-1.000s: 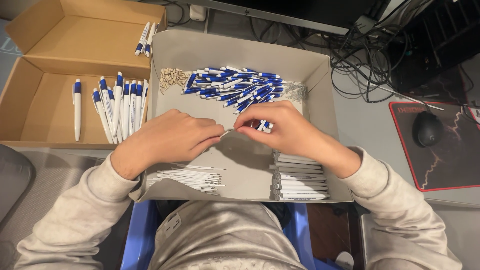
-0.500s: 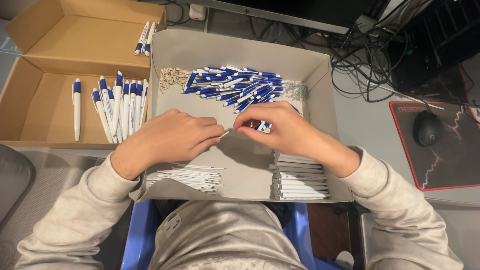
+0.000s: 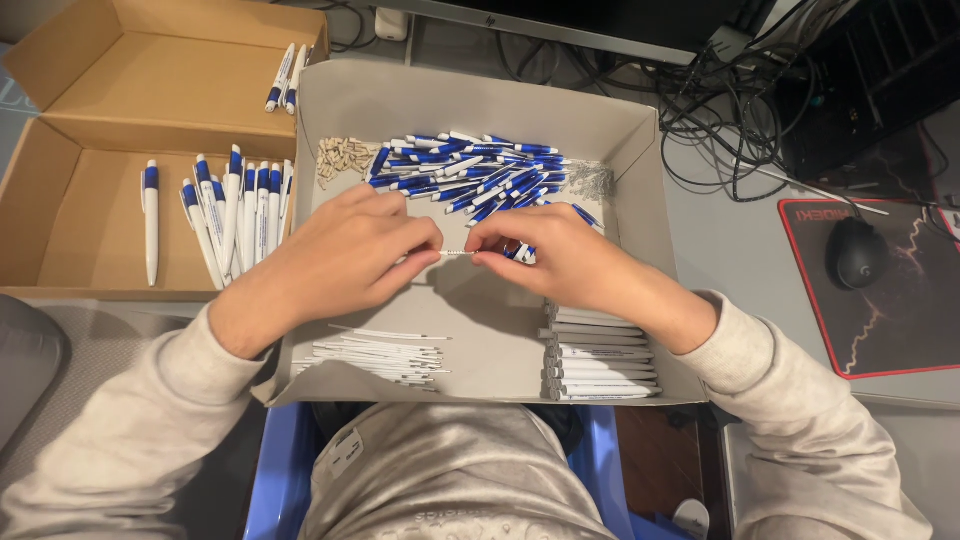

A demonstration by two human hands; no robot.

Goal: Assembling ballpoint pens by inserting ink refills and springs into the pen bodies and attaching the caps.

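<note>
Your left hand (image 3: pixel 345 262) and right hand (image 3: pixel 560 262) pinch a thin white refill (image 3: pixel 455 254) between them, over the grey tray (image 3: pixel 640 200).

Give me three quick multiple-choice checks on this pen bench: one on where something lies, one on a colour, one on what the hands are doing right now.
1. Where do the finished pens lie?
A. In the brown box left of the grey tray
B. On the mouse pad
C. On the person's lap

2. What colour are the loose parts heaped at the far end of the grey tray?
A. Red and black
B. Blue and white
C. All green

3. What are the two hands doing?
A. Resting flat outside the tray
B. Holding the computer mouse
C. Pinching one thin white rod between them

Answers:
1 A: the pens lie in a row on the brown box floor.
2 B: the pile of parts is blue and white.
3 C: left hand and right hand meet on the thin white rod.
</note>
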